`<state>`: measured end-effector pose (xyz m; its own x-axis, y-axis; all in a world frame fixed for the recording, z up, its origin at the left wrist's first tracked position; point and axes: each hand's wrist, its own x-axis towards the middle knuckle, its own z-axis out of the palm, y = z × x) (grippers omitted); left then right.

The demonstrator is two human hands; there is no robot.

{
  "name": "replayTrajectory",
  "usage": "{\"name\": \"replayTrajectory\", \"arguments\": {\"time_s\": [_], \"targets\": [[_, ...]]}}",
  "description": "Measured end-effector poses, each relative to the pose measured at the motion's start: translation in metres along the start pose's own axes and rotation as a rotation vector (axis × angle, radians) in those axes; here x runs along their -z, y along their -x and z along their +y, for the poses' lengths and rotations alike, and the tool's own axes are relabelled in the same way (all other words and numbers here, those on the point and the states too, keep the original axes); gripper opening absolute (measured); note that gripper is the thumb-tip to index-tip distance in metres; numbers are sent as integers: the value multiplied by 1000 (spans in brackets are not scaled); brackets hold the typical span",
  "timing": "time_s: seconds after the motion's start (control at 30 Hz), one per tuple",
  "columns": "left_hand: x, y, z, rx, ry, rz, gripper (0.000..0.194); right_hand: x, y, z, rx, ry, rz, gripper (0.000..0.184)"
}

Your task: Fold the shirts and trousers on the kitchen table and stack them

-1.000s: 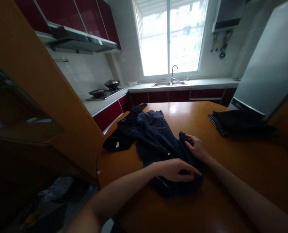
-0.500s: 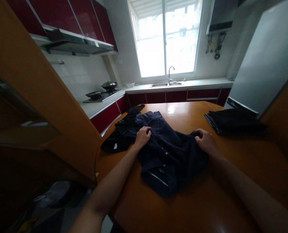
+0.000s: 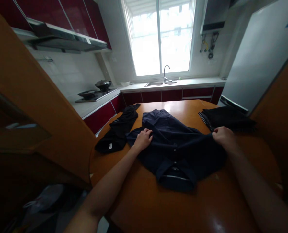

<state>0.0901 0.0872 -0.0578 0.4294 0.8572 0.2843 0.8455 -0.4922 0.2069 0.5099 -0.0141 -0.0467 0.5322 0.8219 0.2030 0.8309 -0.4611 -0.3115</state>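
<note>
A dark navy button-up shirt (image 3: 168,139) lies spread on the wooden table, its collar towards me and its hem towards the window. My left hand (image 3: 143,139) rests at the shirt's left shoulder area, fingers bent and closed on the cloth. Off to the right, my right hand (image 3: 224,138) pinches the edge of the outstretched right sleeve, drawing the fabric fairly flat. Small light buttons run down the front to the open collar. Beside the shirt's left side lies a crumpled black garment (image 3: 119,131) with a small white label.
A stack of folded dark clothes (image 3: 228,118) sits at the table's right side. Beyond the wooden table (image 3: 158,210) are a counter with a sink (image 3: 162,83) and a stove with pans (image 3: 102,84). A fridge (image 3: 250,61) stands at right, a wooden partition (image 3: 61,119) at left.
My right hand has moved right with the sleeve, so the shirt is wider and flatter. The collar has shifted right and straightened; the shirt's hem no longer overlaps the black garment.
</note>
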Motion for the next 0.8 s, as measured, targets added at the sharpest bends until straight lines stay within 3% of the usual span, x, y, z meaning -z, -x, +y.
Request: {"name": "replayTrajectory", "arguments": {"time_s": [0.1,0.2,0.33,0.43,0.6,0.8], "targets": [[5,1,9,-117,2,17,32,-4,1,-6,109,24,150,32],[6,2,17,-269,35,16,26,-6,1,-17,252,-118,163,29],[6,3,20,-374,93,-132,21,-11,9,-34,464,-265,-85,26],[13,4,22,-327,54,-224,20,-15,19,-42,575,-224,-319,30],[30,10,26,-227,-10,-299,28,-12,31,-47,609,-175,-443,32],[44,19,34,-72,-11,-442,38,13,48,-53,620,-216,-676,25]]}}
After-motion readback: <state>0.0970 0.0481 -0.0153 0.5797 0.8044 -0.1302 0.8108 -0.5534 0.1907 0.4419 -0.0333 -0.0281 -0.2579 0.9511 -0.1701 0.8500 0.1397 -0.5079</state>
